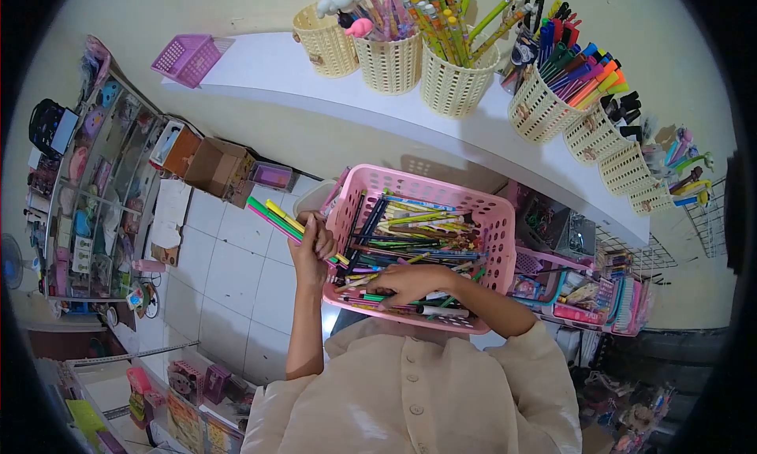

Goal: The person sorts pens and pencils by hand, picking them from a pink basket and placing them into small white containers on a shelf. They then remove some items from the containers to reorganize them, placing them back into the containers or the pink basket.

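My left hand (314, 239) is closed around a small bunch of felt-tip pens (274, 219), raised beside the left rim of a pink plastic basket (500, 257). Green, yellow and pink barrels stick out above the fist, and short ends show below it. My right hand (412, 283) reaches down into the front of the basket, its fingers apart over the loose pens and pencils (422, 241) there. A white thick marker (441, 311) lies near the basket's front wall, close below that hand.
Above the basket runs a white curved shelf (260, 59) with several cream perforated cups (390, 67) full of pencils, pens and markers. A purple basket (188, 59) sits at its left end. Cardboard boxes (213, 166) and a glass display case (98, 186) stand at left.
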`<state>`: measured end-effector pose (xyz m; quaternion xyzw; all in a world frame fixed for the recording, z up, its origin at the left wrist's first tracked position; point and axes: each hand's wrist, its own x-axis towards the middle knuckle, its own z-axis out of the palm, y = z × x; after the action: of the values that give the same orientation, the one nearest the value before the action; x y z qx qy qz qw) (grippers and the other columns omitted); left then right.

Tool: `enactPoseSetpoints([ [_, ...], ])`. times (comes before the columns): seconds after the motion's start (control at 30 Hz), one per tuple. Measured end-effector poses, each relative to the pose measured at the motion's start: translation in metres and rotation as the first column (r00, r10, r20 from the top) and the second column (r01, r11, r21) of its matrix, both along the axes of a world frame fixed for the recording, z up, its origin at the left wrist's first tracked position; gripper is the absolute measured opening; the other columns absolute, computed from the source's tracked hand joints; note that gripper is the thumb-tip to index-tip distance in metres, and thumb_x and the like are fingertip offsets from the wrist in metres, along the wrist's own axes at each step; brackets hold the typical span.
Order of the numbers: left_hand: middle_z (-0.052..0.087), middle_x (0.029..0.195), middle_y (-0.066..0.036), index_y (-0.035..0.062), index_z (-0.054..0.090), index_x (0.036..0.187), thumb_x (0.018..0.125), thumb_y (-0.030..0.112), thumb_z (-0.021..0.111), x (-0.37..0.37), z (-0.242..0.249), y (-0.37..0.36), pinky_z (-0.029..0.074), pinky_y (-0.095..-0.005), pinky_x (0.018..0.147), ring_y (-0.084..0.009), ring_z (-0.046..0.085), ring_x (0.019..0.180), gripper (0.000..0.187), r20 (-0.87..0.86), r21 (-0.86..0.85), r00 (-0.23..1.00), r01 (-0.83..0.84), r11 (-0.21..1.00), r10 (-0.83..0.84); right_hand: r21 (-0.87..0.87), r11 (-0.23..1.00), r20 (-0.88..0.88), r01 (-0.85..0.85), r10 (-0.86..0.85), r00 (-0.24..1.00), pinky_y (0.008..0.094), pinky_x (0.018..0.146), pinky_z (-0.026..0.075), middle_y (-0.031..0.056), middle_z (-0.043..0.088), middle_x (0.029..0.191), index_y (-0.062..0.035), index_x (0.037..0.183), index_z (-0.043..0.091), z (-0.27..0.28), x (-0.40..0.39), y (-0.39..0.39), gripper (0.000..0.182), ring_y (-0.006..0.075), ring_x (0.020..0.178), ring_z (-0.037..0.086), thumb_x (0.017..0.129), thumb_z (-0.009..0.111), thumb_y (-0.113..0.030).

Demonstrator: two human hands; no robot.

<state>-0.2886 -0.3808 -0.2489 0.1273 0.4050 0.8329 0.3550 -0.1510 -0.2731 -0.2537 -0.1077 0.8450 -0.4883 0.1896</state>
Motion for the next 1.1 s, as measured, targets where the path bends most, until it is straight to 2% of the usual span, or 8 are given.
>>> enactPoseSetpoints([
  [0.4,0.026,0.046,0.004,0.0058,0.044,0.082,0.085,0.025,0.041,0.009,0.024,0.006,0.017,-0.0169,0.031,-0.0032,0.020,0.034,0.020,0.134,-0.062,0.983,0.133,0.989,-0.124,-0.254,0.697,-0.024,0.670,-0.697,0.716,0.0217,0.057,0.041,0.0075,0.060,0.074,0.0004,0.078,0.059,0.057,0.025,0.039,0.017,0.0102,0.062,0.053,0.068,0.063,-0.013],
  [0.53,0.040,0.057,-0.001,0.0042,0.045,0.087,0.084,0.034,0.040,0.032,0.032,0.016,0.021,-0.0162,0.032,-0.0038,0.027,0.037,0.030,0.444,0.174,0.749,0.467,0.867,-0.493,-0.299,0.666,-0.648,0.684,-0.668,0.367,0.0245,0.058,0.046,0.0072,0.059,0.080,-0.0036,0.085,0.057,0.078,0.049,0.026,0.021,0.0151,0.065,0.056,0.065,0.060,-0.008],
  [0.6,0.046,0.073,-0.003,0.0022,0.046,0.094,0.082,0.040,0.041,0.057,0.048,0.025,0.028,-0.0170,0.035,-0.0065,0.036,0.043,0.040,0.458,-0.116,0.829,0.415,0.902,-0.322,0.030,0.832,-0.878,0.554,-0.242,0.412,0.0278,0.063,0.047,0.0066,0.057,0.095,-0.0062,0.092,0.057,0.076,0.054,0.015,0.027,0.0184,0.074,0.056,0.065,0.056,-0.008],
  [0.7,0.050,0.073,-0.005,0.0017,0.048,0.090,0.081,0.034,0.046,0.070,0.040,0.036,0.035,-0.0173,0.045,-0.0088,0.047,0.057,0.033,0.292,-0.060,0.773,0.602,0.796,-0.563,0.272,0.782,-0.866,0.561,-0.055,0.497,0.0303,0.066,0.047,0.0062,0.053,0.103,-0.0077,0.097,0.055,0.058,0.060,0.003,0.030,0.0202,0.080,0.054,0.067,0.054,-0.009],
  [0.8,0.048,0.062,-0.003,0.0030,0.048,0.087,0.081,0.030,0.047,0.067,0.035,0.043,0.035,-0.0187,0.048,-0.0085,0.045,0.057,0.028,0.090,-0.286,0.843,0.532,0.797,-0.530,0.199,0.813,-0.827,0.547,-0.160,0.538,0.0304,0.067,0.046,0.0069,0.050,0.107,-0.0075,0.098,0.055,0.064,0.077,0.008,0.031,0.0205,0.087,0.051,0.066,0.054,-0.008],
  [0.87,0.041,0.054,0.000,0.0050,0.046,0.085,0.083,0.025,0.045,0.058,0.021,0.050,0.037,-0.0234,0.052,-0.0095,0.040,0.051,0.020,0.240,-0.033,0.863,0.465,0.885,-0.445,0.082,0.749,-0.788,0.658,-0.355,0.502,0.0307,0.069,0.045,0.0062,0.053,0.103,-0.0091,0.093,0.057,0.067,0.099,0.019,0.030,0.0205,0.090,0.050,0.063,0.056,-0.006],
  [0.97,0.038,0.054,0.001,0.0083,0.045,0.088,0.084,0.024,0.043,0.042,0.021,0.060,0.041,-0.0332,0.056,-0.0103,0.040,0.051,0.016,0.294,0.060,0.901,0.317,0.946,-0.320,0.209,0.544,-0.746,0.813,-0.448,0.492,0.0324,0.074,0.041,0.0016,0.057,0.090,-0.0115,0.092,0.059,0.070,0.127,0.039,0.033,0.0183,0.084,0.051,0.059,0.060,-0.007],
  [1.1,0.036,0.059,0.001,0.0103,0.043,0.090,0.085,0.022,0.041,0.021,0.019,0.058,0.042,-0.0321,0.053,-0.0093,0.039,0.052,0.012,0.327,0.137,0.877,0.324,0.936,-0.351,0.736,0.427,-0.346,0.526,-0.431,0.834,0.0406,0.078,0.034,0.0000,0.057,0.082,-0.0125,0.082,0.060,0.031,0.136,0.036,0.024,0.0177,0.089,0.049,0.058,0.061,-0.011],
])
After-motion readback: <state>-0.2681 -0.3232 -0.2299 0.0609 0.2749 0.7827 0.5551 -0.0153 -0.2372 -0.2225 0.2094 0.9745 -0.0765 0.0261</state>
